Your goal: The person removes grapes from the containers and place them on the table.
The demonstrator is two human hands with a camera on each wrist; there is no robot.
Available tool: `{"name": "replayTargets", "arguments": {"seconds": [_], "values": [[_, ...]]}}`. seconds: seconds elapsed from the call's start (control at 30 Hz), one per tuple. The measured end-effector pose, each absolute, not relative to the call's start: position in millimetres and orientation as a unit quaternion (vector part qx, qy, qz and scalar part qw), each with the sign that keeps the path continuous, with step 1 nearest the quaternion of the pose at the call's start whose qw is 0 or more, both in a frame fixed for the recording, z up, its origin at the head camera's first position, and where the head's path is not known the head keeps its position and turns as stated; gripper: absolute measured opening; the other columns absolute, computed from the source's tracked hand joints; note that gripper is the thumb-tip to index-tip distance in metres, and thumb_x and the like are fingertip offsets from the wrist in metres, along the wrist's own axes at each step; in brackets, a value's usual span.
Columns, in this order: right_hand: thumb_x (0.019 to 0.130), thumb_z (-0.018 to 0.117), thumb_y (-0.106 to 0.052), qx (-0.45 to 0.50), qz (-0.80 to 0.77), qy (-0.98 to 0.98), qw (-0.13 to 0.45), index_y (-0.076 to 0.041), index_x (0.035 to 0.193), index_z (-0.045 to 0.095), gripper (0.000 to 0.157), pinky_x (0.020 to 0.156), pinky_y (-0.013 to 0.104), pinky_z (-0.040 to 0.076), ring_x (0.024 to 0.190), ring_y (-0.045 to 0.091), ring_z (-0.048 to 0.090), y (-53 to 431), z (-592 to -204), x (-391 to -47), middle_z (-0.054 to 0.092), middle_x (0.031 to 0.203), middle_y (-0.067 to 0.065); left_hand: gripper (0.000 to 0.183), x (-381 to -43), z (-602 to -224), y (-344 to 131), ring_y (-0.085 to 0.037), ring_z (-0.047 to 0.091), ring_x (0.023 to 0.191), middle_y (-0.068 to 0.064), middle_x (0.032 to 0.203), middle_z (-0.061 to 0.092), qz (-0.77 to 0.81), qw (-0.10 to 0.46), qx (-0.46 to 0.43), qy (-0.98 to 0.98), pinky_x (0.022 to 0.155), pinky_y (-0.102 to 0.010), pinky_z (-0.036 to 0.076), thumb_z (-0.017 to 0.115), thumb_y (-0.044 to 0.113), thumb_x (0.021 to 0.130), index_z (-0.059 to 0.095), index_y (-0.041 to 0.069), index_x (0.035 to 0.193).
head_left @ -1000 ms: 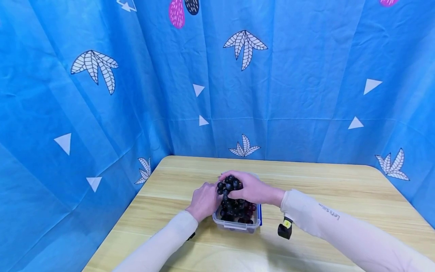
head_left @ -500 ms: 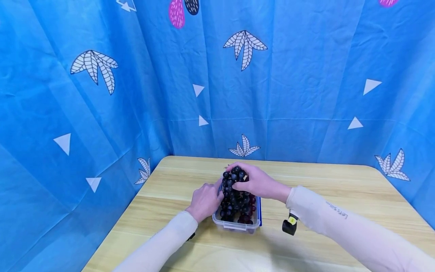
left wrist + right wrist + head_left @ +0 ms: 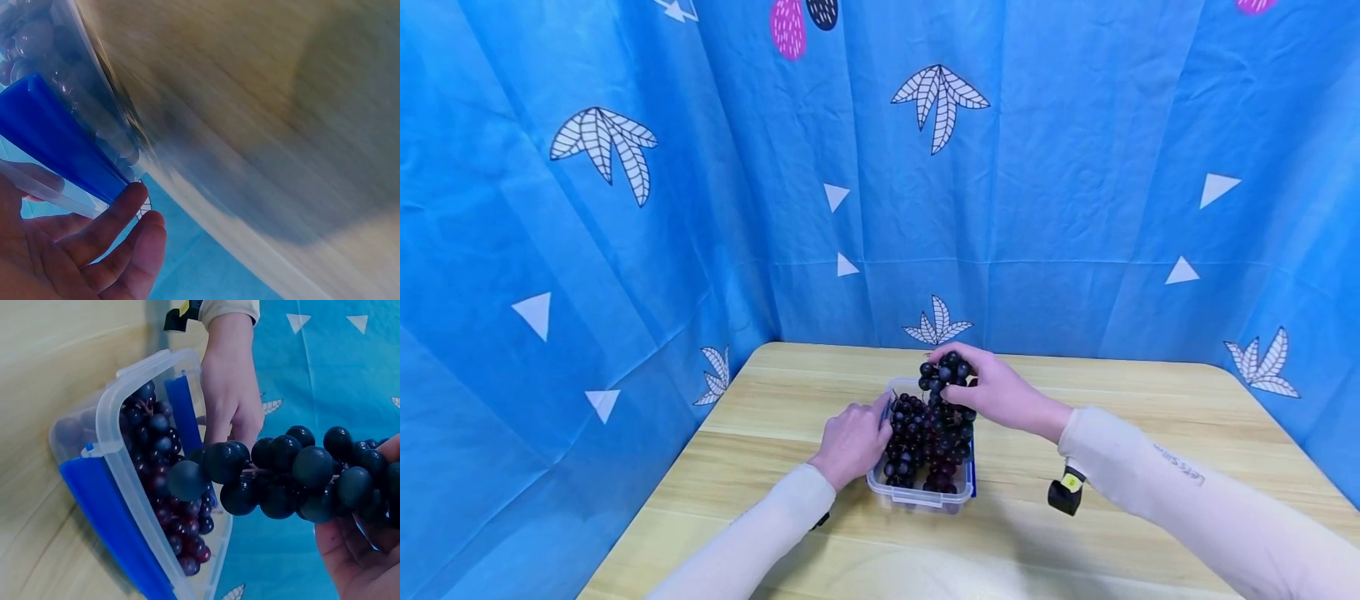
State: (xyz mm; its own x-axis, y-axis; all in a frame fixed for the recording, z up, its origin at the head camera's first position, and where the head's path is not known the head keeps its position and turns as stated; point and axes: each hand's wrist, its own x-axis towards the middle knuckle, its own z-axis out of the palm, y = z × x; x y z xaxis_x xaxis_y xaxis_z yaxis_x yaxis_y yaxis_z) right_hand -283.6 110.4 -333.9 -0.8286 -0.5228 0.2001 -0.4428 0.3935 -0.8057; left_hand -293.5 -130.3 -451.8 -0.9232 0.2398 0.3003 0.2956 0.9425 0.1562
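Observation:
My right hand [image 3: 1003,390] holds a bunch of black grapes [image 3: 284,472] by its upper end. The bunch hangs over the right side of a clear plastic container [image 3: 917,498], its lower part overlapping the grapes inside in the head view. In the container lie another bunch of black grapes [image 3: 907,429] and dark red grapes [image 3: 181,528]. My left hand [image 3: 852,440] grips the container's left rim, its fingers outside by the blue side latch [image 3: 59,134] and the thumb partly hidden behind the rim.
The container stands on a light wooden table [image 3: 1112,433]. A blue patterned curtain [image 3: 1060,208] hangs behind the table and along its left side. A second blue latch [image 3: 115,528] hangs down the container's right side.
My right hand has moved right and slightly away with the bunch, from the container's left side to its right side, uncovering the other black grapes. My left hand stays at the rim.

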Motion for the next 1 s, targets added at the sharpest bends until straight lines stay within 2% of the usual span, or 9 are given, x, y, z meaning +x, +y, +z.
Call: {"name": "replayTargets", "arguments": {"seconds": [0.2,0.43,0.67,1.0], "values": [[0.086,0.062,-0.013,-0.272,-0.478,0.834,0.049,-0.032,0.121,0.052,0.041,0.079,0.034,0.053,0.101,0.02,0.059,120.9,-333.0,-282.5,0.055,0.119,0.002,0.051,-294.0,-451.4,-130.6,-0.017,0.058,0.074,-0.003,0.083,0.065,-0.104,0.135,-0.135,-0.976,0.045,-0.028,0.041,0.047,0.032,0.092,0.04,0.018,0.141],[0.087,0.061,-0.015,-0.245,-0.476,0.843,0.054,-0.032,0.124,0.05,0.042,0.081,0.038,0.052,0.107,0.023,0.056,134.4,-337.8,-283.5,0.053,0.124,0.004,0.051,-294.0,-452.1,-130.9,-0.017,0.059,0.073,-0.004,0.088,0.066,-0.105,0.139,-0.137,-0.975,0.043,-0.028,0.039,0.047,0.032,0.092,0.04,0.019,0.141],[0.086,0.062,-0.014,-0.249,-0.472,0.845,0.035,-0.028,0.123,0.05,0.041,0.082,0.038,0.052,0.106,0.024,0.057,149.4,-343.8,-282.2,0.056,0.119,0.005,0.052,-294.9,-452.4,-129.0,-0.012,0.051,0.062,-0.001,0.075,0.061,-0.113,0.134,-0.138,-0.975,0.04,-0.025,0.036,0.045,0.032,0.093,0.038,0.018,0.142],[0.084,0.063,-0.012,-0.246,-0.476,0.844,0.025,-0.023,0.123,0.052,0.042,0.083,0.038,0.052,0.105,0.026,0.059,165.6,-363.9,-276.9,0.055,0.122,0.008,0.052,-294.2,-452.8,-129.7,-0.01,0.045,0.054,0.005,0.061,0.049,-0.124,0.125,-0.139,-0.975,0.039,-0.025,0.035,0.046,0.031,0.093,0.037,0.018,0.142]]}}
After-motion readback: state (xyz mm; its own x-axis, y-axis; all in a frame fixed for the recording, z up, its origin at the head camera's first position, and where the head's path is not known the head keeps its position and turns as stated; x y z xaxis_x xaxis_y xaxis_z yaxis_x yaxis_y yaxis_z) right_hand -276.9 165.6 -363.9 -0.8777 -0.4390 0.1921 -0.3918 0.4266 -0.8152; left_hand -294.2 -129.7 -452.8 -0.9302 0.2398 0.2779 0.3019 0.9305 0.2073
